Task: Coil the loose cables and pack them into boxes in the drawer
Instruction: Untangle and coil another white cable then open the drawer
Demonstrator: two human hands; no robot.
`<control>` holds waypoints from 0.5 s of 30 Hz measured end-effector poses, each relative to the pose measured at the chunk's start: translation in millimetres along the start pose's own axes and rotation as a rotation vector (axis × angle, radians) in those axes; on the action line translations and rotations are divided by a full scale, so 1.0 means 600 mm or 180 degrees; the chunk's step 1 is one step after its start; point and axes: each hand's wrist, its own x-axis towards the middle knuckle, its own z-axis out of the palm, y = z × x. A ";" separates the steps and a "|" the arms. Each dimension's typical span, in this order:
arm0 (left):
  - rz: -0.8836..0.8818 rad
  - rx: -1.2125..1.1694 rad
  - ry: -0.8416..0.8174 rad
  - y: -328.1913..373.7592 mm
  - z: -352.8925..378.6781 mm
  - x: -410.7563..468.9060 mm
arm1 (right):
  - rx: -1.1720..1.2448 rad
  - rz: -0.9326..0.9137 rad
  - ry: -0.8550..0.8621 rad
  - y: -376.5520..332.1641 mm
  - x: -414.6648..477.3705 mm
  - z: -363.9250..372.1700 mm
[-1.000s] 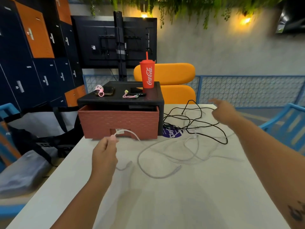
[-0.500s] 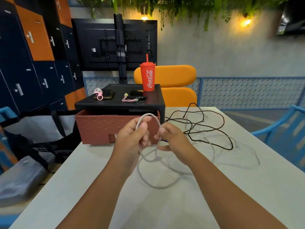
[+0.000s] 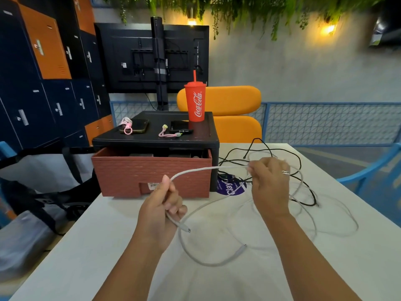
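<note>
the left hand (image 3: 161, 205) has its fingers curled round a white cable (image 3: 206, 169) close to one end, and the short plug (image 3: 187, 229) sticks out below the fist, just above the table (image 3: 104, 246). the right hand (image 3: 269, 185), with a ring on one finger, pinches the same cable further along between thumb and fingertips, so a taut length runs between the two hands, raised off the table in front of the drawer (image 3: 134, 172). from the right hand the rest of the white cable drops to the table and lies in wide loose loops, some near the forearms and some far out to the right; another plug end (image 3: 243, 247) rests on the table between the forearms. a black cable (image 3: 313, 197) lies tangled behind and to the right of the right hand, crossing the white loops. the reddish-brown drawer is pulled partly out of a black cabinet (image 3: 195, 141); dark shapes show inside it, but i cannot tell what they are. on the cabinet's top stand a red coca-cola cup (image 3: 195, 103) with a straw, a phone (image 3: 136, 126) with a pink strap, and a second phone (image 3: 181, 128). a purple sticker (image 3: 231, 189) lies on the table by the cabinet's right corner. an orange chair (image 3: 236, 101) stands behind the table, a blue chair (image 3: 366, 172) to its right.
</note>
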 end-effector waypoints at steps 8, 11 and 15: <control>0.0224 -0.0250 0.0480 -0.007 -0.015 0.041 | 0.0952 0.0143 -0.3524 -0.057 -0.089 0.032; 0.0268 -0.0068 0.0594 -0.024 -0.017 0.052 | 0.1040 0.0004 -0.3896 -0.080 -0.092 0.026; 0.0241 0.0013 0.0474 -0.050 -0.021 0.055 | 0.1234 -0.0131 -0.4220 -0.093 -0.093 0.005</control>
